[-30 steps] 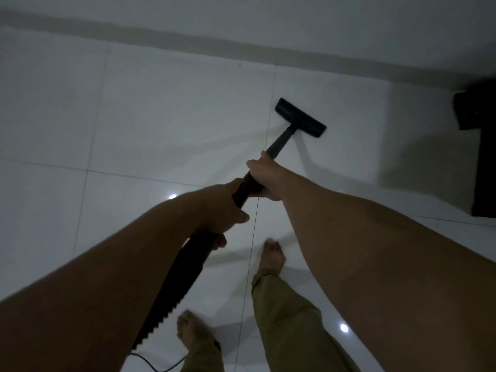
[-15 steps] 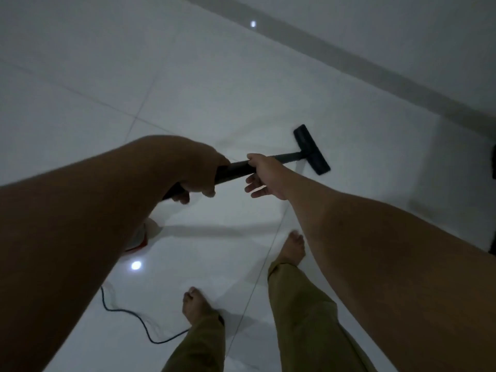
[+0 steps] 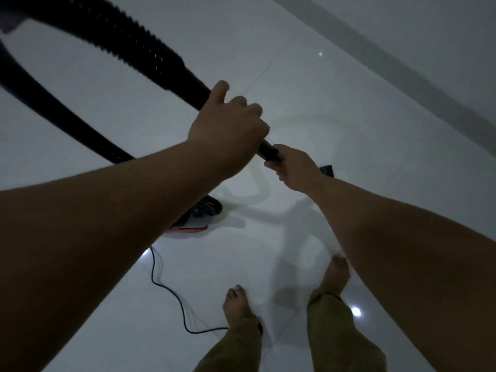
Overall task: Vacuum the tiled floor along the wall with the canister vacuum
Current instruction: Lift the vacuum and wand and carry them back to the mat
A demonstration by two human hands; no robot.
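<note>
Since half a second ago, both arms have swung up and across, and the ribbed black hose (image 3: pixel 128 41) now loops high over the scene, where before it was out of sight behind the left arm. The canister vacuum (image 3: pixel 200 214), then only a sliver beside that arm, now shows its dark body and red trim on the floor just below the left forearm.

A person stands barefoot on glossy white floor tiles (image 3: pixel 335 108), seen from above. The left hand (image 3: pixel 228 124) grips the smooth black wand (image 3: pixel 267 151) where it joins the hose, fingers curled around it and thumb lifted up along the tube. The right hand (image 3: pixel 294 167) holds the same wand just beyond the left hand, fingers wrapped under it. The two hands are very near each other.

Just past the right hand, a small dark corner of the floor nozzle (image 3: pixel 327 170) peeks out; the rest is hidden behind the wrist.

A thin dark power cord (image 3: pixel 171 291) trails from the canister across the tiles toward the left foot (image 3: pixel 237 304). The right foot (image 3: pixel 334 275) is planted below the right forearm. A grey baseboard (image 3: pixel 402 65) runs diagonally along the wall, well beyond both hands.
</note>
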